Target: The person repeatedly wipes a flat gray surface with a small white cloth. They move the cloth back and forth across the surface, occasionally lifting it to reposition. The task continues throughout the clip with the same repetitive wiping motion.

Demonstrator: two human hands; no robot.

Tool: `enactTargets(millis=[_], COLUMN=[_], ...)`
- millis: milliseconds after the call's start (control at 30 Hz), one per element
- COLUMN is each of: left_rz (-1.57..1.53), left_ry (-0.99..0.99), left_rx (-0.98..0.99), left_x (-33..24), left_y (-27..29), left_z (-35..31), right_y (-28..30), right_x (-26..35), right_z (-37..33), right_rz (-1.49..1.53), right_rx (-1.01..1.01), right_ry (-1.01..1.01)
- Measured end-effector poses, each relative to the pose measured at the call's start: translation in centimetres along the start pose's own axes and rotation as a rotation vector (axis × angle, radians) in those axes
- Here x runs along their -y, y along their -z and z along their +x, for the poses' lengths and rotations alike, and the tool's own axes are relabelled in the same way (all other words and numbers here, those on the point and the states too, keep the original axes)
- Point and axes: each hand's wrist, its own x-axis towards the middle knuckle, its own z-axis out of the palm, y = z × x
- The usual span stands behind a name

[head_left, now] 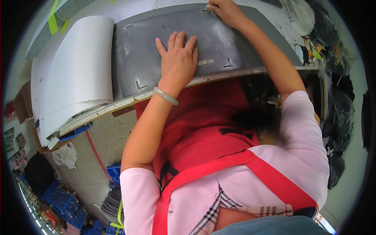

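Grey, scuffed template sheet [145, 51] lies flat along the near edge of the tabletop [279, 17], on top of a darker grey sheet [270, 43] that shows beyond it toward the tabletop's right end. L-shaped slots [140, 85] sit near the template's corners; a tan tape strip [205, 62] is stuck near its front side.

Left hand [178, 58]: palm down on the template, fingers spread apart, pressing rather than gripping. Right hand [227, 11]: at the slot farthest from the near edge, on the right; fingertips drawn together, apparently on a pale stub [207, 8], too small to identify.

Risks, as judged:

1. Template slip. Only the left hand bears on it, left of the right hand's work; a sideways push at the far slot could pivot the template over the sheet below.
2. Poor control at the far slot. The right arm is stretched well across, so the stub could skip out of the slot or snap under uneven pressure.
3. Crowding on the left. A rolled white sheet [78, 58] stands just beside the template; if it uncurls or rolls, it could nudge the template or cover its left slots.
4. Near-edge catch. With the template close to that edge, the red apron [211, 145] or a forearm might snag it.
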Motion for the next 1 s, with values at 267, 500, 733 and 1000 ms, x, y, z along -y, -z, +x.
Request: enactTargets(millis=[267, 500, 733, 1000], left_rz=[-0.02, -0.019, -0.011, -0.035], left_ry=[0.011, 0.006, 0.013, 0.021], left_rx=[-0.014, -0.024, -0.035, -0.054], left_x=[0.0, 0.1, 0.4, 0.5], left_y=[-0.2, -0.4, -0.7, -1.0], left_z=[0.0, -0.1, -0.2, -0.3], right_y=[-0.7, -0.8, 0.3, -7.8], right_x=[-0.2, -0.5, 0.0, 14.0], right_z=[1.0, 0.4, 3.0, 7.4], right_rz=[-0.32, 0.009, -0.111, 0.407], right_rx=[-0.033, -0.143, 0.031, 0.116], right_ry=[0.049, -0.181, -0.099, 0.043])
